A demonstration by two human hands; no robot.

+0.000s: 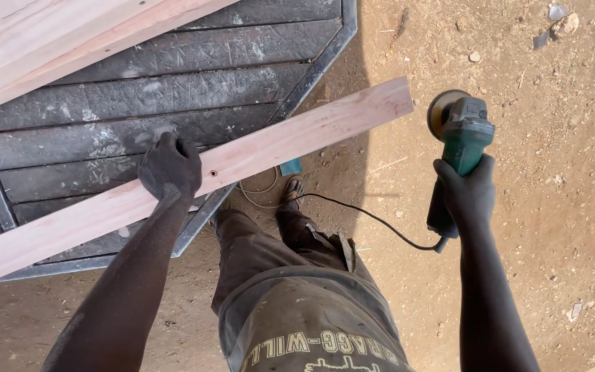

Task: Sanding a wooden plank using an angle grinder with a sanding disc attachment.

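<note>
A long pale wooden plank [297, 134] lies slantwise across a dark slatted metal-framed bench [173, 89], its far end sticking out past the bench edge over the dirt. My left hand [169, 167] presses down on the plank near a small hole in the wood. My right hand [468, 193] holds a green angle grinder [461, 138] by its body, out to the right over the ground. Its sanding disc faces away from me and is apart from the plank. A black cord [363, 215] runs from the grinder's tail toward my legs.
Another pale plank [49, 41] lies across the bench's upper left corner. Sandy dirt ground [559, 207] with small stones and scraps spreads to the right. My legs and a foot stand by the bench edge, with a light cable coiled near the foot.
</note>
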